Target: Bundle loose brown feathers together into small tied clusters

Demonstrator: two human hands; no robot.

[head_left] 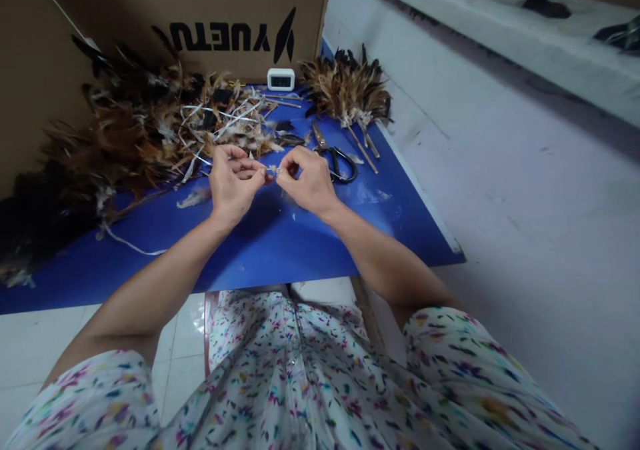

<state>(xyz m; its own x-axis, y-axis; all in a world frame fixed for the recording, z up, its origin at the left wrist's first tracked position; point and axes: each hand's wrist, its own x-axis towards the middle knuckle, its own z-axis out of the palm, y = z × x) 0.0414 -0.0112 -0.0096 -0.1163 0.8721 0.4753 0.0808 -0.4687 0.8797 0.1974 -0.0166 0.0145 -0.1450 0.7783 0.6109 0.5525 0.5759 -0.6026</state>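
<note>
Over the blue tabletop (240, 267), my left hand (235, 183) pinches one end of a small pale feather piece (271, 169). The fingertips of my right hand (307, 178) are closed on its other end, a short gap from the left fingers. Most of the piece is hidden by the fingers, so its full shape cannot be made out. Just beyond my right hand lie scissors (336, 160) with black handles, their blades pointing away. A loose heap of brown and black feathers (135, 123) with white strips (235, 122) spreads beyond and left of my left hand.
Feather bundles on thin sticks (347, 90) lie at the back right. A small white digital clock (281, 79) stands before a large cardboard box (225, 3). A pale wall (475, 157) borders the table's right side, with a ledge (500, 17) above.
</note>
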